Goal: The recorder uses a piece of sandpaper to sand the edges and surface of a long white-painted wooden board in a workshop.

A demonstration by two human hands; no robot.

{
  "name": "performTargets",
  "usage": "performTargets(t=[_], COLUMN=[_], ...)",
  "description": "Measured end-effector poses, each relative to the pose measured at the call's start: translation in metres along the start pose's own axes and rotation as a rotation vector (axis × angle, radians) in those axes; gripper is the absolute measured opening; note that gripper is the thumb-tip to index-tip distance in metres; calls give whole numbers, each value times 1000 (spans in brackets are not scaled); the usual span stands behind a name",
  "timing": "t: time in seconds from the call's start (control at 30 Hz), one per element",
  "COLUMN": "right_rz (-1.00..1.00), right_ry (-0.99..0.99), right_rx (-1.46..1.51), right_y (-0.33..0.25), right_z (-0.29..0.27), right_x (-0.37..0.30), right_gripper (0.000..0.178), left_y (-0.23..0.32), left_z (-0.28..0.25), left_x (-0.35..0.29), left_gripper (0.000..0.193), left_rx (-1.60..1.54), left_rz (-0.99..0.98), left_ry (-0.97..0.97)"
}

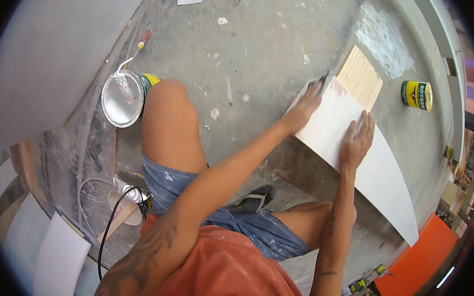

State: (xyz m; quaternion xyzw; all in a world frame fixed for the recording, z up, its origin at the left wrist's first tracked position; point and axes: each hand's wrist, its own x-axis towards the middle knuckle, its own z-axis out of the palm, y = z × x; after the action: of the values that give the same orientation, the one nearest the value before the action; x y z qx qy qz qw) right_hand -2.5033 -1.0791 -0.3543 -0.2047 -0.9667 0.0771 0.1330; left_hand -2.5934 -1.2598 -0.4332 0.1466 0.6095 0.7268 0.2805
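A long white board point(377, 167) with a curved outer edge lies slantwise in front of me. At its far left end my left hand point(304, 110), slightly blurred, is closed on a thin, flat grey tool point(327, 82); its exact kind is not clear. Beside the tool, the white surface shows a brownish patch point(336, 89). My right hand point(356, 143) lies flat on the board's middle, fingers stretched out, holding nothing. A bare wooden piece point(361, 77) juts out beyond the board's far edge.
A paint roller point(124, 65) rests in an open white-filled can point(121, 100) by my left knee. Another can point(416, 95) stands far right. White panels point(59, 256) lean at lower left, near a black cable point(104, 232). An orange panel point(415, 262) is at right.
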Motion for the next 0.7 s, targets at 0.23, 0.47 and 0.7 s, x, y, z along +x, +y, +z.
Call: performTargets(t=[0.23, 0.47, 0.7], right_rz=[-11, 1, -4], right_ry=[-6, -17, 2], right_rx=[-33, -12, 5], right_y=[-1, -3, -2], right_z=[-1, -2, -1], right_x=[-1, -1, -1], right_gripper=[47, 46, 46], left_y=[7, -12, -37], left_z=[-5, -6, -10], left_x=[-29, -65, 24], left_gripper=[60, 62, 70], left_rx=[118, 188, -38], left_rz=[9, -19, -127], left_ry=[-3, -18, 55])
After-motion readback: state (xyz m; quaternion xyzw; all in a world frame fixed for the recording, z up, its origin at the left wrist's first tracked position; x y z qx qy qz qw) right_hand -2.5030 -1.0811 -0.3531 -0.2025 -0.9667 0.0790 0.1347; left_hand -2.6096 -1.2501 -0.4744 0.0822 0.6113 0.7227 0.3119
